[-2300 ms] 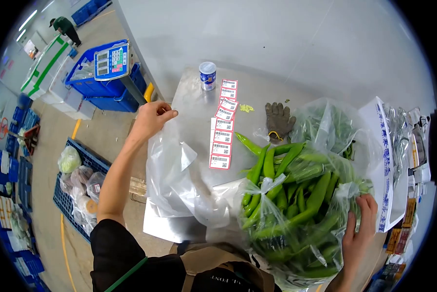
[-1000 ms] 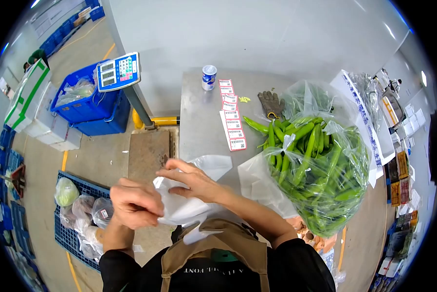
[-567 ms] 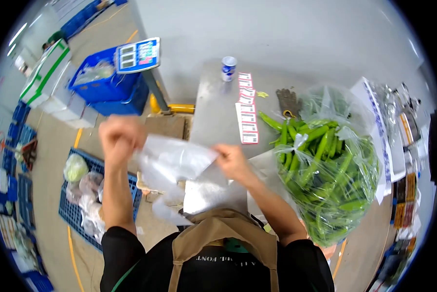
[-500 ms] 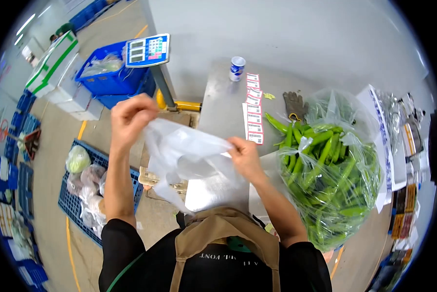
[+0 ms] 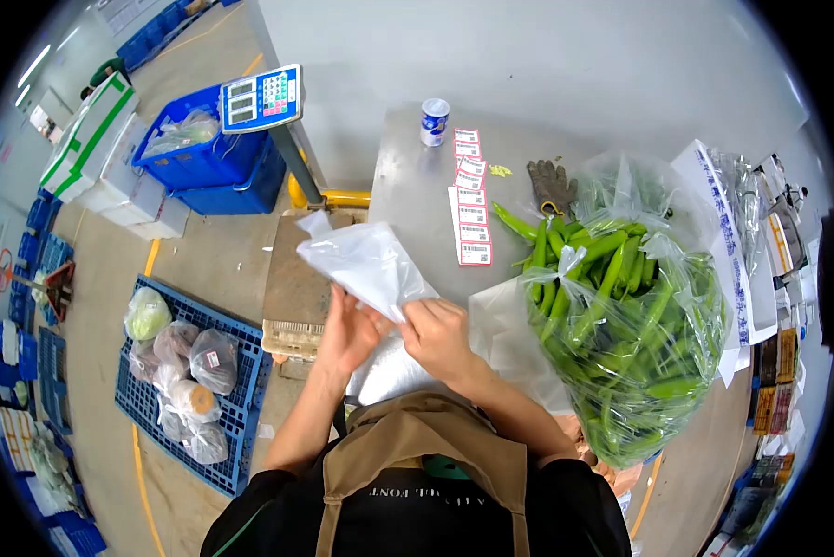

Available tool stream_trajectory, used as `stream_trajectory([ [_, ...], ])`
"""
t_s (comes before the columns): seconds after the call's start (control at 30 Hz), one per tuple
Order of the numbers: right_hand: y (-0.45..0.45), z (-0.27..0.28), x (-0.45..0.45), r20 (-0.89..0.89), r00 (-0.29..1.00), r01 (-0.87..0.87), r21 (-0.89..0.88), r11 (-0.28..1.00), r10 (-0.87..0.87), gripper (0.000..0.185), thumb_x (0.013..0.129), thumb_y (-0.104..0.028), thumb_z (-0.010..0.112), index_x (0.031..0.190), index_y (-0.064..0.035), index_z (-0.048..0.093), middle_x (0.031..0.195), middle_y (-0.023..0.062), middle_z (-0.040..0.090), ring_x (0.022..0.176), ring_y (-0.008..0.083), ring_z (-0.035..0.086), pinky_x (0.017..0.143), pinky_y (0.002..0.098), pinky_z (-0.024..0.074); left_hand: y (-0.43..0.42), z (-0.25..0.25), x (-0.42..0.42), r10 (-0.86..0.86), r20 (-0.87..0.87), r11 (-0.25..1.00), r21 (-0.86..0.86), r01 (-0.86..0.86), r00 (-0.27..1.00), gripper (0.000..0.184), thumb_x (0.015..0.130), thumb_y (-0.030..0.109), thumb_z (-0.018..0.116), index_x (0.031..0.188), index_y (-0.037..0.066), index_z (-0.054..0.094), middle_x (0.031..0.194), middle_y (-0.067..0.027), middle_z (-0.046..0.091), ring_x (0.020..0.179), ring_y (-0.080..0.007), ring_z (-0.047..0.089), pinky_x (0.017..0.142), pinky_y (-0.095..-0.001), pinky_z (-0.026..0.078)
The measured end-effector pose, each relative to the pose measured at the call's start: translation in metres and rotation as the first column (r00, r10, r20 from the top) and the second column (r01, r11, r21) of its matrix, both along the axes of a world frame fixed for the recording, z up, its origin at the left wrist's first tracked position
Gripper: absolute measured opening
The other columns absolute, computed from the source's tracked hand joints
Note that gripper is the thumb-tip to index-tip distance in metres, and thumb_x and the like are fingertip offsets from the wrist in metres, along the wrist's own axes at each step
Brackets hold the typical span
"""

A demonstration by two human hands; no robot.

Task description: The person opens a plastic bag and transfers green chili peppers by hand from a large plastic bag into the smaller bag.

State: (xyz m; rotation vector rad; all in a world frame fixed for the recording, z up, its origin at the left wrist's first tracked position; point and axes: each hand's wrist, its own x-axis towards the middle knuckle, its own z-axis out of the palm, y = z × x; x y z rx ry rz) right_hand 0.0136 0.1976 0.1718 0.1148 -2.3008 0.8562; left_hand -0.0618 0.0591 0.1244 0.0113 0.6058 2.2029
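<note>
A thin white plastic bag (image 5: 366, 265) is held in front of me, over the near left edge of the metal table. My right hand (image 5: 436, 342) pinches its lower edge between thumb and fingers. Close beside it, my left hand (image 5: 347, 336) has the bag's near edge at its fingers, palm partly turned up. To the right, a large clear bag (image 5: 654, 371) bulges with long green peppers (image 5: 612, 278), its mouth open and several peppers poking out. A white sheet (image 5: 510, 334) lies between that bag and my right hand.
Behind my hands on the table (image 5: 408, 200) are barcode labels (image 5: 473, 215), a blue-and-white can (image 5: 435, 123) and a grey glove (image 5: 553, 186). A scale display (image 5: 261, 99) rises at the left. Bagged vegetables sit on a blue pallet (image 5: 241, 371) on the floor.
The white bag, spread between my raised left hand and my right hand before, is now bunched together. My left hand has come down and right, close to the right hand.
</note>
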Motion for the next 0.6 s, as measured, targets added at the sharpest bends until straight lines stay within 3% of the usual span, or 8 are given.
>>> stream_trajectory([
  [0.07, -0.003, -0.009, 0.011, 0.002, 1.000, -0.020, 0.037, 0.999, 0.020, 0.014, 0.061, -0.001, 0.064, 0.068, -0.0031, 0.052, 0.060, 0.0114, 0.050, 0.056, 0.0310, 0.052, 0.052, 0.0391, 0.0413, -0.007, -0.013, -0.022, 0.221, -0.002, 0.975, -0.040, -0.220, 0.975, 0.071, 0.089, 0.052, 0.048, 0.135, 0.002, 0.031, 0.129, -0.0108, 0.044, 0.118, -0.0233, 0.045, 0.099, -0.0394, 0.037],
  [0.17, 0.003, -0.016, 0.027, 0.053, 0.995, -0.094, 0.116, 0.989, 0.088, 0.015, 0.058, 0.000, 0.062, 0.068, -0.0029, 0.052, 0.063, 0.0105, 0.050, 0.060, 0.0288, 0.052, 0.056, 0.0383, 0.0418, -0.028, -0.044, -0.052, 0.404, -0.072, 0.884, -0.227, -0.410, 0.912, 0.065, 0.088, 0.052, 0.049, 0.131, 0.004, 0.038, 0.132, -0.0112, 0.042, 0.121, -0.0239, 0.041, 0.103, -0.0416, 0.033],
  [0.2, 0.007, -0.017, 0.032, 0.076, 0.991, -0.122, 0.144, 0.982, 0.112, 0.016, 0.058, 0.000, 0.062, 0.069, -0.0029, 0.052, 0.064, 0.0104, 0.050, 0.060, 0.0287, 0.052, 0.057, 0.0380, 0.0417, -0.037, -0.043, -0.057, 0.359, -0.034, 0.917, -0.175, -0.359, 0.933, 0.057, 0.086, 0.047, 0.057, 0.120, 0.002, 0.048, 0.121, -0.0098, 0.052, 0.113, -0.0221, 0.048, 0.100, -0.0388, 0.037],
  [0.3, 0.012, -0.026, 0.046, 0.165, 0.976, -0.182, 0.245, 0.952, 0.144, 0.014, 0.059, -0.003, 0.061, 0.069, -0.0038, 0.052, 0.066, 0.0095, 0.050, 0.063, 0.0268, 0.052, 0.058, 0.0362, 0.0415, -0.052, -0.037, -0.063, 0.138, -0.191, 0.911, -0.360, -0.200, 0.972, 0.044, 0.086, 0.032, 0.062, 0.115, 0.000, 0.052, 0.110, -0.0094, 0.059, 0.103, -0.0220, 0.055, 0.095, -0.0382, 0.042],
  [0.33, 0.014, -0.034, 0.048, 0.179, 0.971, -0.204, 0.283, 0.937, 0.157, 0.014, 0.059, -0.004, 0.062, 0.068, -0.0046, 0.051, 0.065, 0.0091, 0.050, 0.063, 0.0258, 0.052, 0.059, 0.0353, 0.0415, -0.052, -0.023, -0.059, 0.106, -0.103, 0.916, -0.377, -0.137, 0.989, 0.033, 0.086, 0.020, 0.062, 0.110, -0.001, 0.055, 0.100, -0.0082, 0.064, 0.092, -0.0205, 0.061, 0.088, -0.0369, 0.047],
  [0.47, 0.019, -0.056, 0.059, 0.458, 0.865, -0.369, 0.307, 0.878, 0.203, 0.011, 0.072, -0.011, 0.062, 0.072, -0.0036, 0.054, 0.072, 0.0099, 0.055, 0.069, 0.0267, 0.056, 0.063, 0.0365, 0.0434, -0.057, -0.020, -0.045, 0.054, -0.035, 0.882, -0.467, -0.064, 0.998, 0.020, 0.088, 0.013, 0.058, 0.100, -0.002, 0.059, 0.095, -0.0099, 0.065, 0.084, -0.0190, 0.063, 0.079, -0.0322, 0.052],
  [0.57, 0.029, -0.030, 0.055, 0.685, 0.622, -0.489, -0.037, 0.872, 0.378, 0.018, 0.076, -0.018, 0.066, 0.073, -0.0026, 0.056, 0.077, 0.0099, 0.060, 0.073, 0.0283, 0.057, 0.065, 0.0351, 0.0444, -0.058, -0.026, -0.035, 0.060, -0.019, 0.874, -0.483, -0.061, 0.998, 0.016, 0.085, 0.011, 0.062, 0.095, -0.001, 0.060, 0.091, -0.0094, 0.065, 0.081, -0.0187, 0.064, 0.076, -0.0323, 0.053],
  [0.6, 0.030, -0.014, 0.050, 0.656, 0.662, -0.402, -0.097, 0.911, 0.362, 0.020, 0.075, -0.019, 0.067, 0.074, -0.0022, 0.056, 0.077, 0.0101, 0.060, 0.073, 0.0283, 0.057, 0.065, 0.0347, 0.0445, -0.054, -0.021, -0.028, 0.066, -0.038, 0.870, -0.487, -0.076, 0.997, 0.015, 0.084, 0.011, 0.064, 0.094, 0.000, 0.061, 0.089, -0.0091, 0.065, 0.080, -0.0185, 0.064, 0.075, -0.0326, 0.054],
])
